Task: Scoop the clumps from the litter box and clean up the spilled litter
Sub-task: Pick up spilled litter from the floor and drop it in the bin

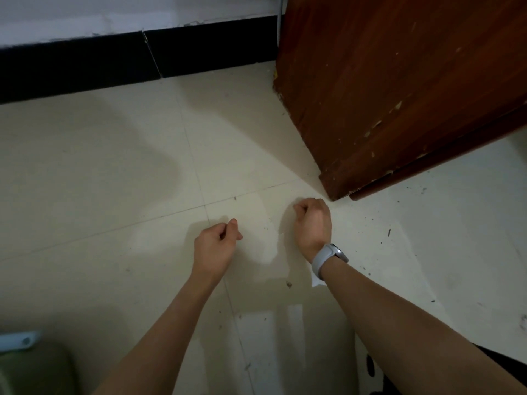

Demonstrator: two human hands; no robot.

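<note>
My left hand (216,242) hovers over the pale floor tiles with its fingers loosely curled and the thumb tip near the forefinger; I see nothing in it. My right hand (312,222), with a grey watch on the wrist, is curled into a fist close to the floor by the corner of the wooden door; nothing shows inside it. Spilled litter lies around as small dark bits: a crumb (289,284) below the hands and scattered specks (389,232) to the right. No scoop is in view.
A brown wooden door (399,95) with a chipped lower edge stands at the upper right. A black baseboard (85,61) runs along the far wall. A greenish object with a pale blue part (20,340) sits at the bottom left corner.
</note>
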